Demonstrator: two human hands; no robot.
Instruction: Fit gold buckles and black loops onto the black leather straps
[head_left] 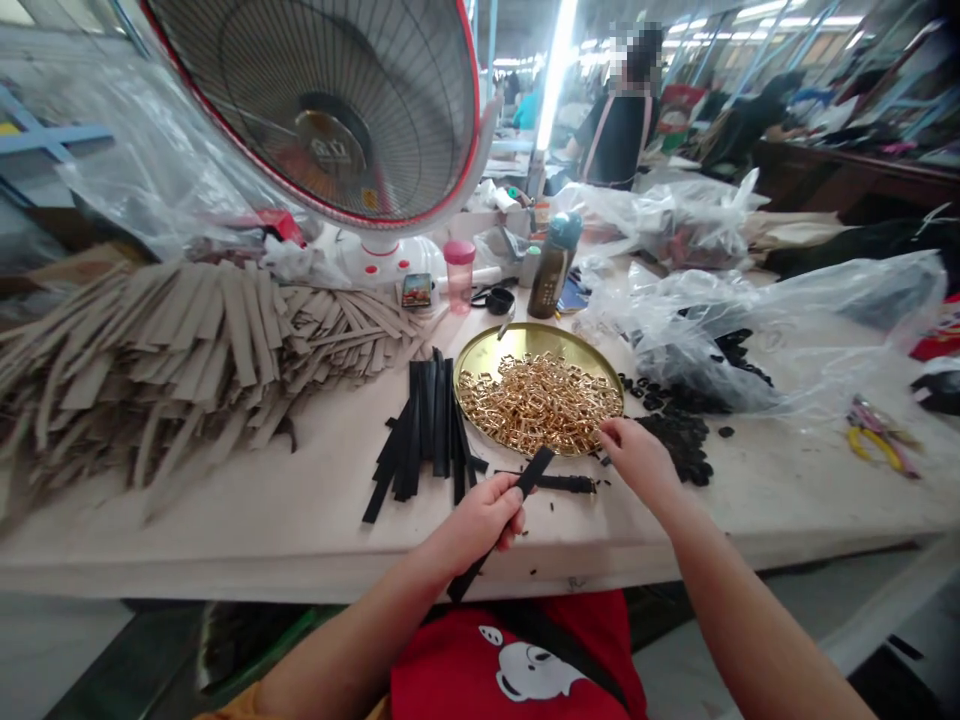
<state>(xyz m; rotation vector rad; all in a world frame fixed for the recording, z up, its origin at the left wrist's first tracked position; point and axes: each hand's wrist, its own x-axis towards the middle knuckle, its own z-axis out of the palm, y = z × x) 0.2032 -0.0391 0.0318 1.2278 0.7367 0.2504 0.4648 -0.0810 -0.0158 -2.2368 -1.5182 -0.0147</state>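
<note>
My left hand (491, 508) is closed around a black strap (537, 466), which slants up toward a round gold tray (574, 342). Heaped in that tray are small gold metal buckles (544, 400). At the tray's right front edge, my right hand (639, 458) has its fingertips pinched together beside the buckles; anything between them is too small to make out. Another black strap (566, 483) lies on the table just in front of the tray, with a bit of gold at its right end. More black straps (426, 415) are piled left of the tray.
Small black pieces (679, 440) lie right of the tray, by a clear plastic bag (810, 340). Yellow-handled pliers (874, 445) rest farther right. Grey-beige strips (187, 330) fill the left side. A fan (330, 140), pink cup (459, 275) and dark bottle (551, 275) stand behind.
</note>
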